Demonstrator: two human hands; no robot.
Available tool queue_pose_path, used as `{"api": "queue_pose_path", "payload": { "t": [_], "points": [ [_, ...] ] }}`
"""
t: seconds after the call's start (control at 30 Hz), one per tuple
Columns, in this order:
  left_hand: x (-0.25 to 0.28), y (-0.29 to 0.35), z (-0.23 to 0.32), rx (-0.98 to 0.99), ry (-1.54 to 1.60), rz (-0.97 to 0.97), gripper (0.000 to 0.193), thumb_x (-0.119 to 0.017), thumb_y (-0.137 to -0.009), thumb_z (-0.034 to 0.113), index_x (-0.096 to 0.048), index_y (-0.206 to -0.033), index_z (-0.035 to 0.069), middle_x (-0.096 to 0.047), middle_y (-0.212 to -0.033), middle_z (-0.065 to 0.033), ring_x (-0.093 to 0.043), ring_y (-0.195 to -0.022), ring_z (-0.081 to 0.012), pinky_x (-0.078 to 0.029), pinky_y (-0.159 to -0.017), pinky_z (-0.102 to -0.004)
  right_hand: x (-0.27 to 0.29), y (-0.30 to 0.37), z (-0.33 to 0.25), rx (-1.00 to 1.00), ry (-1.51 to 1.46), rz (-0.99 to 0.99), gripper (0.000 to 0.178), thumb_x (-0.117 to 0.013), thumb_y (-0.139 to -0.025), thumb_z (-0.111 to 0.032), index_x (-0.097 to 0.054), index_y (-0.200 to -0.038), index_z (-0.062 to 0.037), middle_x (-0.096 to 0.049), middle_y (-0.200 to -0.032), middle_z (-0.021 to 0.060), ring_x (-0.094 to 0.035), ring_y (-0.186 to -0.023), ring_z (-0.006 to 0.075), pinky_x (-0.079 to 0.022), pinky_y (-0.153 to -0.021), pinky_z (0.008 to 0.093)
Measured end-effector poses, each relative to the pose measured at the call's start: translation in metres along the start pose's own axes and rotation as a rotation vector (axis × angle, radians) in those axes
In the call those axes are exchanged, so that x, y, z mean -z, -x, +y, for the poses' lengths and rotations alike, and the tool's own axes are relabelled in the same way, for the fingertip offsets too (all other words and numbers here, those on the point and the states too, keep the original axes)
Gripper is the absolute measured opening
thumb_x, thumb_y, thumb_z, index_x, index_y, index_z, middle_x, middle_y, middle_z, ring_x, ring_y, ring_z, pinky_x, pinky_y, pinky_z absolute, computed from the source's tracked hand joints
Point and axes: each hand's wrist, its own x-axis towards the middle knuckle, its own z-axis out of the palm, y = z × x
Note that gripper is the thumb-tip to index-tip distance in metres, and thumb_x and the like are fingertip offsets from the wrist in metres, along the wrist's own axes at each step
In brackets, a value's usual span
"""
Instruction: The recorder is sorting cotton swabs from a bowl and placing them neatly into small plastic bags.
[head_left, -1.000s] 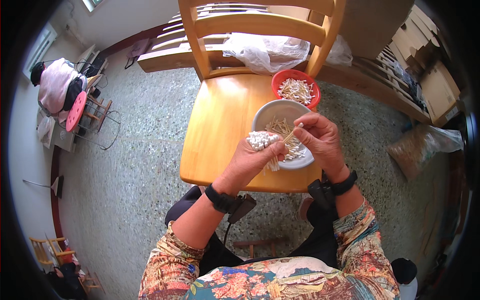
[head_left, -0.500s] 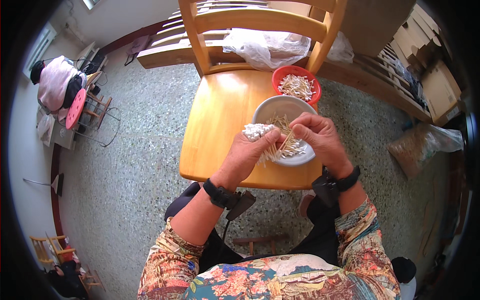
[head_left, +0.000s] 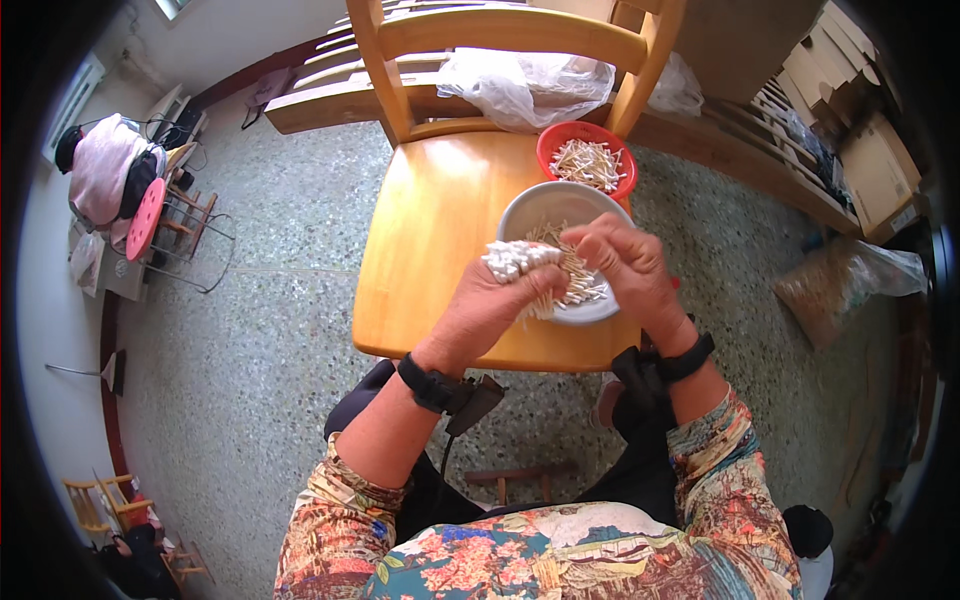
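My left hand [head_left: 488, 303] is wrapped round a bundle of cotton swabs [head_left: 519, 259], whose white tips stand out at the top of the fist and also show below it. Just to its right, my right hand [head_left: 628, 266] is raised over the bowl with thumb and forefinger pinched; whatever is between them is too small to make out. Beneath both hands a pale grey bowl [head_left: 520, 205] sits on the chair seat, with loose swabs [head_left: 582, 286] inside. Behind it stands a red bowl [head_left: 630, 176] full of more cotton swabs [head_left: 590, 163].
The bowls rest on a wooden chair [head_left: 425, 215] with a slatted back. Beyond it lies a wooden pallet [head_left: 330, 108] with clear plastic bags [head_left: 535, 85]. Cardboard boxes [head_left: 878, 178] and a filled plastic bag [head_left: 835, 290] are on the right. At left stands a red stool [head_left: 146, 220].
My right hand has lifted slightly up and away from the left, and the swabs seen at its fingertips before no longer show there. The left hand still grips the bundle.
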Motion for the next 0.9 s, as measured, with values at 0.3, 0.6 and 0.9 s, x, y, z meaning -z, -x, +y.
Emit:
{"api": "queue_pose_path", "payload": {
  "t": [0.3, 0.6, 0.9],
  "points": [
    [0.011, -0.009, -0.004, -0.071, 0.366, 0.179, 0.027, -0.062, -0.094, 0.016, -0.056, -0.115, 0.001, -0.066, -0.095, -0.0067, -0.064, -0.085, -0.0157, -0.052, -0.078, -0.0295, 0.014, 0.002, 0.039, -0.141, 0.852, -0.063, 0.008, -0.069, -0.078, -0.012, -0.071, -0.084, -0.0063, -0.063, -0.085, 0.0101, -0.064, -0.082, 0.0268, -0.052, -0.072, 0.0394],
    [0.012, -0.009, -0.008, -0.102, 0.339, 0.203, 0.025, -0.061, -0.095, 0.016, -0.057, -0.114, 0.001, -0.067, -0.094, -0.0067, -0.064, -0.086, -0.015, -0.052, -0.078, -0.0291, -0.001, -0.005, 0.056, -0.168, 1.095, -0.113, 0.008, -0.068, -0.078, -0.013, -0.07, -0.081, -0.0064, -0.062, -0.086, 0.0092, -0.061, -0.09, 0.0288, -0.05, -0.079, 0.041],
    [0.015, -0.01, -0.01, -0.115, 0.281, 0.223, 0.025, -0.06, -0.095, 0.016, -0.057, -0.113, 0.0, -0.066, -0.094, -0.0064, -0.063, -0.087, -0.0135, -0.051, -0.078, -0.0285, 0.003, -0.003, 0.044, -0.147, 0.841, -0.046, 0.01, -0.065, -0.078, -0.013, -0.069, -0.081, -0.0046, -0.064, -0.082, 0.012, -0.062, -0.083, 0.0316, -0.051, -0.074, 0.0423]
  ]
}}
